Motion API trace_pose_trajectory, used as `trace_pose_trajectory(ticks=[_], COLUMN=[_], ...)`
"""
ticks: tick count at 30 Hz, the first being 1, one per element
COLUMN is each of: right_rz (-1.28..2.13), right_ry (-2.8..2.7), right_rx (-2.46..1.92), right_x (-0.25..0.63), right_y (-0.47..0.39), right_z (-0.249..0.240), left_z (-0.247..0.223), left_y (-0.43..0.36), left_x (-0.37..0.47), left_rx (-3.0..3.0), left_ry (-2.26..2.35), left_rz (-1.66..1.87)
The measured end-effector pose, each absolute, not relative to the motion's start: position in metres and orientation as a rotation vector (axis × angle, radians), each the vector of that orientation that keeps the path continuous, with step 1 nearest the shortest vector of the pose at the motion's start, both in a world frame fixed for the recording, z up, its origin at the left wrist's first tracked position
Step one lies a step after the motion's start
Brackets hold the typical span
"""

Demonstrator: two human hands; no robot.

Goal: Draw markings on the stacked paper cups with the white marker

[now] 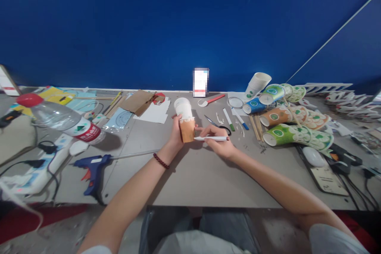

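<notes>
An orange-brown paper cup piece [187, 131] with a white paper cup [183, 107] at its far end is held over the middle of the table. My left hand [176, 133] wraps round its left side. From the right, my right hand [218, 141] grips a white marker [216, 139] with a reddish-brown end. The marker's tip is at the right side of the orange-brown cup, close to its near edge; whether it touches cannot be told.
Scissors [212, 122] and green and blue markers [229, 120] lie right of the cup. Stacked patterned cups [275, 137] are farther right. At left are a water bottle [67, 121], a blue glue gun [94, 166] and cardboard [138, 102]. A phone [201, 82] stands at the wall.
</notes>
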State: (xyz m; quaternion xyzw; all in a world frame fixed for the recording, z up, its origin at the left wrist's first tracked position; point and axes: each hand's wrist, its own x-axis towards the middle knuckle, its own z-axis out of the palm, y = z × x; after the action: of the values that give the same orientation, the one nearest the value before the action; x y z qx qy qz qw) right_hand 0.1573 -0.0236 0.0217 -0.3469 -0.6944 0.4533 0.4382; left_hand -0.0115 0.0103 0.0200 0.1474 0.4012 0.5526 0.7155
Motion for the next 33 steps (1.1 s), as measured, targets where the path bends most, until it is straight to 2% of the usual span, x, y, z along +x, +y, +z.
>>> trace_pose_trajectory(ticks=[12,19,23,33], right_rz=[1.112,0.847,0.812,0.793], right_ry=[-1.62,-1.419,-1.374,-1.373], right_rx=[-0.759,-0.89,-0.87,-0.916], right_x=[0.16,0.156,0.154,0.162], right_y=[-0.021,-0.018,-0.016,-0.01], right_z=[0.019,0.004,0.008,0.019], left_z=[0.02,0.014,0.009,0.012], left_y=[0.01,0.012,0.012,0.008], left_x=[-0.014,-0.013,-0.009,-0.007], left_rx=[0.352,0.398,0.444,0.502], left_ry=[0.851,0.785,0.743,0.778], left_rz=[1.182,1.216,1.305,1.271])
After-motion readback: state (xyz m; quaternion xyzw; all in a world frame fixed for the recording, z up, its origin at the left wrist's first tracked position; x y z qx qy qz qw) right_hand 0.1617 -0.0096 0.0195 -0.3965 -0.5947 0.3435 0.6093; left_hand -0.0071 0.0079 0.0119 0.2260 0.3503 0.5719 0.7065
